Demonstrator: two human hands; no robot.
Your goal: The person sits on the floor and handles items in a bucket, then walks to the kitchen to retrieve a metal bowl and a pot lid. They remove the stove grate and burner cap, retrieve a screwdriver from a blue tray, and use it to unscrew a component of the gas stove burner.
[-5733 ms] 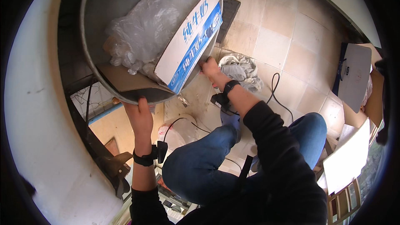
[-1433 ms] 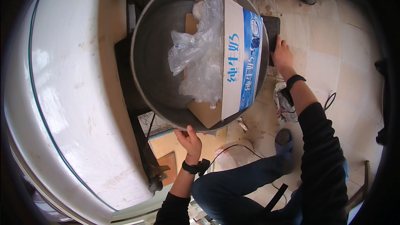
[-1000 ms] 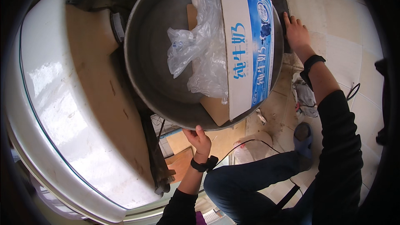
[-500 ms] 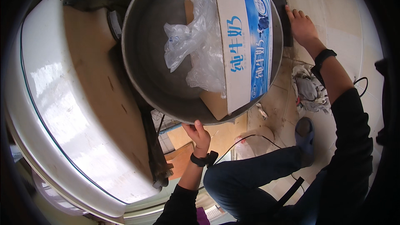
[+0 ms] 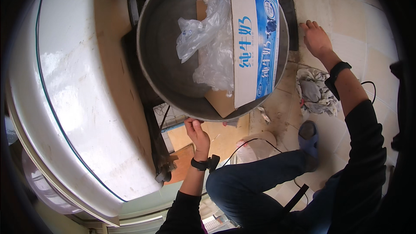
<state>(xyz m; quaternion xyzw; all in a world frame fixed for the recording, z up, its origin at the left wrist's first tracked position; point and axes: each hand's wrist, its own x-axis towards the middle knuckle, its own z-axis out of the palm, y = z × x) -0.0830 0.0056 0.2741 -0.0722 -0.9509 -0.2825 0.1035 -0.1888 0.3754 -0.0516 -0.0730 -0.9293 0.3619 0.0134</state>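
A large round grey metal basin (image 5: 169,78) holds a white-and-blue cardboard carton (image 5: 247,82), crumpled clear plastic (image 5: 213,65) and brown cardboard (image 5: 219,104). My left hand (image 5: 197,136) grips the basin's near rim from below, its fingertips partly hidden. My right hand (image 5: 317,39) is right of the basin, fingers apart and holding nothing, just off the edge of a dark flat slab (image 5: 289,26) that lies partly under the basin.
A curved white appliance body (image 5: 73,104) fills the left side. On the tiled floor (image 5: 346,21) are a crumpled cloth bundle (image 5: 314,89), black cable and a pale bucket (image 5: 264,138) with plastic in it. My bent leg and slippered foot (image 5: 308,138) are lower right.
The basin, tilted at upper left earlier, now faces up. My right hand left its rim for the dark slab and has since drawn slightly away from it. My left hand stays at the rim.
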